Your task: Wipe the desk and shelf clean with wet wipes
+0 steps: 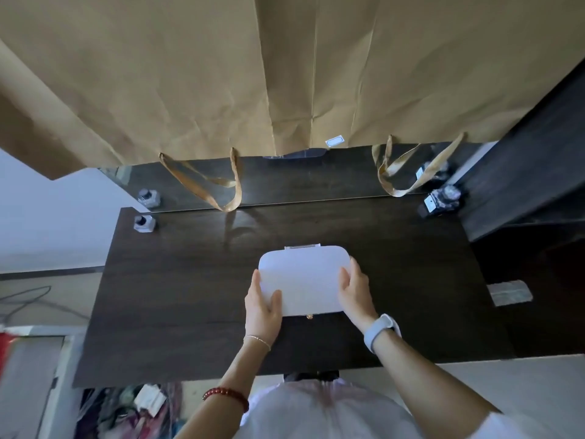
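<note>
Desk (190, 296) ran dark and glossy across frame centre. White case (304, 278) sat on it just below centre, small gold clasp at its 6 o'clock edge. Left hand (262, 307) gripped case's 8 o'clock corner, thumb over top, fingers along side; right hand (356, 291) curled round its 3 o'clock edge. No wet wipe visible. Paper bags (285, 74) hung at 12 o'clock, handles drooping. Small bottles (144, 223) stood at 10 o'clock, another (441, 201) at 2 o'clock.

Risks, judged: case could slip on lift; bottles could topple if swept by wipe.
</note>
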### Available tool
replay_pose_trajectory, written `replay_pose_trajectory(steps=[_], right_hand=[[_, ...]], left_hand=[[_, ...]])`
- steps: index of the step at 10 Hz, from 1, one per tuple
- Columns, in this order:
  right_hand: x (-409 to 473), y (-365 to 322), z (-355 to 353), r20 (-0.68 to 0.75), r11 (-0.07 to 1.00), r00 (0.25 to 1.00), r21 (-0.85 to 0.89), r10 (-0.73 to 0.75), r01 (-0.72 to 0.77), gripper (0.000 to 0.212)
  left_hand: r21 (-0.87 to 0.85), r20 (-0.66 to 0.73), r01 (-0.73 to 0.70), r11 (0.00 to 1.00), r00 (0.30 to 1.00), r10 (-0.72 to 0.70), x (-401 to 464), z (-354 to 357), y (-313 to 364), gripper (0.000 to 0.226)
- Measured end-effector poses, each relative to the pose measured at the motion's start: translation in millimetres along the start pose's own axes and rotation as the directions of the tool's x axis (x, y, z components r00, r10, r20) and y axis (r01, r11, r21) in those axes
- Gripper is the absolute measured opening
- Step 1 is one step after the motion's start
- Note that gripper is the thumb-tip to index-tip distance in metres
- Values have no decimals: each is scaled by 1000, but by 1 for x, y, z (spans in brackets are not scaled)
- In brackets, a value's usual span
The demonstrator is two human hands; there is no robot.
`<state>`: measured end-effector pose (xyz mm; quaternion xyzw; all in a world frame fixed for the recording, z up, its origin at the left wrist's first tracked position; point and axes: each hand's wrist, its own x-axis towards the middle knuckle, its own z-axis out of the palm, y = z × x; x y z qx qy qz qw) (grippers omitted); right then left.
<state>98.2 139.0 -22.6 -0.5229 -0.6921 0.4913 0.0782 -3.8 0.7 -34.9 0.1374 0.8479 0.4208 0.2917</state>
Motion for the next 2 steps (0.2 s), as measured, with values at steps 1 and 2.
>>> replay_pose_trajectory(steps=[1,2], right_hand=[[-5,-3,1,25,999,999,-20,48,-48,44],[-1,-14,-7,12,996,996,-25,88,-88,49]], left_hand=[[93,39,-24,995,999,21,-2,1,3,60],[108,21,-27,994,999,25,-1,3,0,60]])
